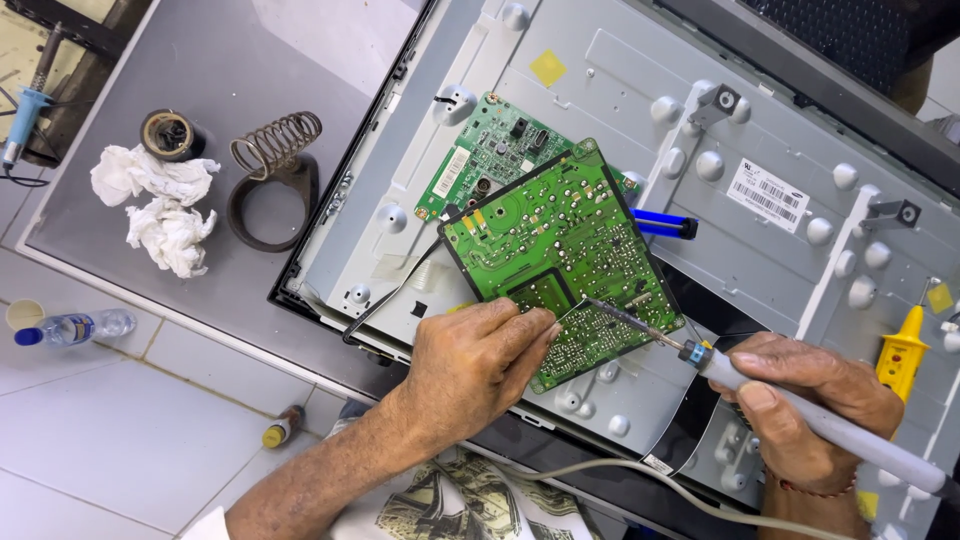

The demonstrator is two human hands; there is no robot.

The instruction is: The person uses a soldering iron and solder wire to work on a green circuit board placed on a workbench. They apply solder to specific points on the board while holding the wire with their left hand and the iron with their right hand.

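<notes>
A large green circuit board [560, 235] lies solder side up on the grey metal back of a flat panel [780, 240]. My left hand [475, 365] rests on the board's near edge, fingers curled and pinching something thin I cannot make out. My right hand [810, 405] grips a grey soldering iron [800, 410], its tip [590, 302] touching the board close to my left fingertips. A smaller green board [490, 150] sits mounted behind the large one.
A coiled iron stand [272, 175], a solder tin [168, 133] and crumpled white tissue [160, 205] lie on the grey table at left. A blue tool [660, 225] and a yellow tool [900, 350] rest on the panel. A water bottle [75, 327] lies on the tiled floor.
</notes>
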